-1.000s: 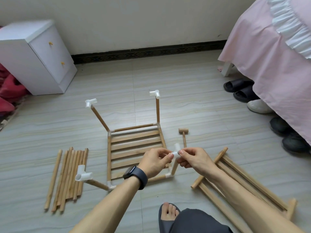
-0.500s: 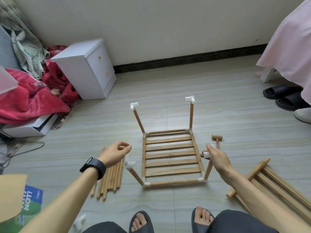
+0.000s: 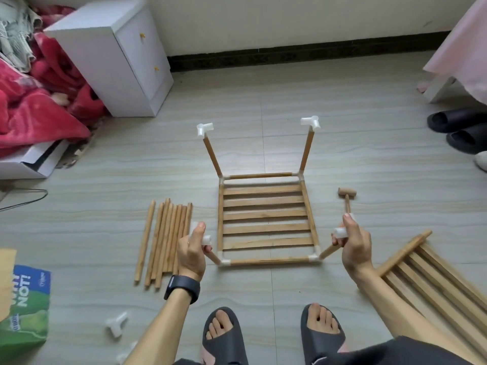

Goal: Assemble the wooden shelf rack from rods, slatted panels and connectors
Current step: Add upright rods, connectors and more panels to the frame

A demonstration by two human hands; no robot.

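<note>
Wooden rack [image 3: 266,219]: centre frame, near posts [image 3: 328,251] mostly hidden.
Left hand [image 3: 191,255]: curled round left connector [image 3: 206,240] — half covered.
Right hand [image 3: 354,248]: apparently gripping right connector [image 3: 340,232].

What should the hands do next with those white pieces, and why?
Probably press both down firmly. The left hand and right hand each grip a white connector topping a near post, and those posts lean outward, so seating them snugly seems wise before any loose rods join the tops.

Black wristwatch [image 3: 181,289], dark slide sandals [image 3: 224,347]
</note>
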